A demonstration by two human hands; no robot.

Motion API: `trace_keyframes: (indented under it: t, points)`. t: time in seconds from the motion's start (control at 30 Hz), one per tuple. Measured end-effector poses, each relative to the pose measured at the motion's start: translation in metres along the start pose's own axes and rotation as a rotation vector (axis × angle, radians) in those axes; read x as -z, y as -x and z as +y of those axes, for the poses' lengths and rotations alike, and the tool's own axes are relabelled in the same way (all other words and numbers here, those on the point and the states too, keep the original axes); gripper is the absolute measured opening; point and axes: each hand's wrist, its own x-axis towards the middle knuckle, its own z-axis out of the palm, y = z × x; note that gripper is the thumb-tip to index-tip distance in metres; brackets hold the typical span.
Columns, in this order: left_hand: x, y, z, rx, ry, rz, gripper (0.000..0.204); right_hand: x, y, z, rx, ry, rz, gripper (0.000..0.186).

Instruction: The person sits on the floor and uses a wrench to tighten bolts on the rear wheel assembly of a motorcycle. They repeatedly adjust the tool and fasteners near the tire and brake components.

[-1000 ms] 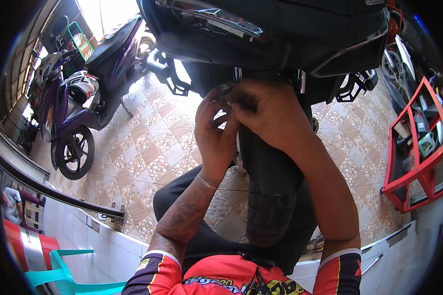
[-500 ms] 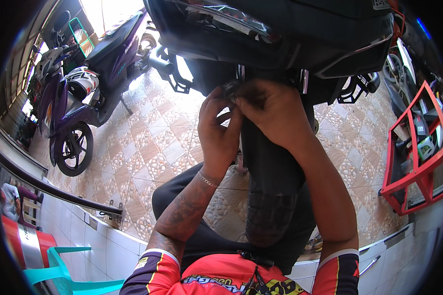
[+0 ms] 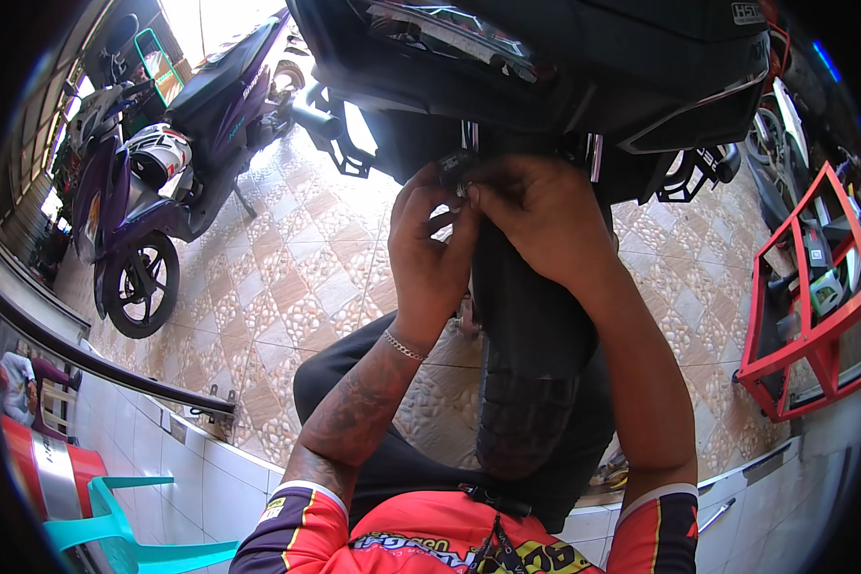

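Observation:
A large black motorcycle front (image 3: 545, 77) fills the top middle, with its front tyre (image 3: 528, 411) between my knees. Just below the bodywork, my left hand (image 3: 429, 253) is closed round a small black block-shaped part (image 3: 456, 166). My right hand (image 3: 555, 220) meets it there, thumb and fingers pinched at a small shiny metal piece (image 3: 464, 190) against the block. Whether that piece is fixed to the block I cannot tell. The right fingertips are partly in shadow.
On the left stands a purple scooter (image 3: 143, 220) with a white helmet (image 3: 159, 153) on it. A red metal rack (image 3: 780, 359) with items is at the right. A turquoise plastic chair (image 3: 115, 526) sits at lower left, on the patterned tile floor (image 3: 297, 249).
Both hands have shifted very slightly to the right and stay together. The black block shows more clearly now, tilted a little between the fingers.

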Motion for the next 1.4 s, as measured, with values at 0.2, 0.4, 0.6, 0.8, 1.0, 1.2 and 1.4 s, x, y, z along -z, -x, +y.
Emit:
trace_keyframes:
  t: [0.2,0.4,0.6,0.8,1.0,1.2,1.4]
  points:
    - [-0.001,0.0,0.001,0.0,0.004,0.017,0.015,0.0,0.001,0.001,0.039,0.013,0.015,0.018]
    - [-0.002,-0.001,0.009,0.0,-0.043,0.017,0.014,0.003,0.0,0.002,0.206,0.131,0.053,0.018]
    - [-0.001,0.0,0.008,-0.012,-0.057,0.001,0.017,0.006,-0.002,0.0,0.236,0.14,0.037,0.019]
    - [0.0,0.0,0.005,-0.022,-0.082,-0.002,0.018,0.001,-0.005,-0.008,0.074,0.015,-0.009,0.024]
    - [0.004,0.0,0.001,-0.024,-0.12,-0.041,0.022,-0.004,-0.009,-0.011,0.143,0.105,0.063,0.027]
    - [0.004,0.0,0.0,-0.06,-0.167,-0.033,0.02,0.0,-0.011,-0.014,0.235,0.256,-0.017,0.024]
    - [0.004,0.001,0.011,-0.013,-0.118,-0.025,0.02,0.002,-0.012,-0.012,0.325,0.379,-0.07,0.027]
